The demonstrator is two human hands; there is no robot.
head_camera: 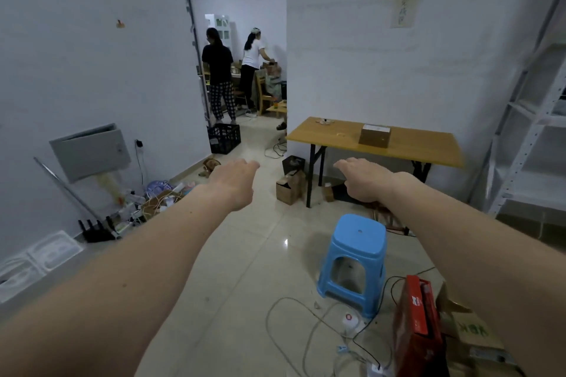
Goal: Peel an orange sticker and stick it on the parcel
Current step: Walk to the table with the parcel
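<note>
A brown cardboard parcel [375,135] stands on a yellow-topped folding table [330,139] against the far wall, well ahead of me. A small round item [325,122], possibly a sticker roll, lies near the table's far left corner; no orange sticker can be made out. Both my arms are stretched forward over the floor. My left hand [234,182] and my right hand [366,179] are palm down, fingers extended, holding nothing, and still far short of the table.
A blue plastic stool [355,260] stands on the tiled floor in front of me. Cables and a white plug [350,320] lie beside it, a red box [416,324] at right. White shelving [533,138] lines the right wall. Two people stand in the far doorway by a black crate [224,138].
</note>
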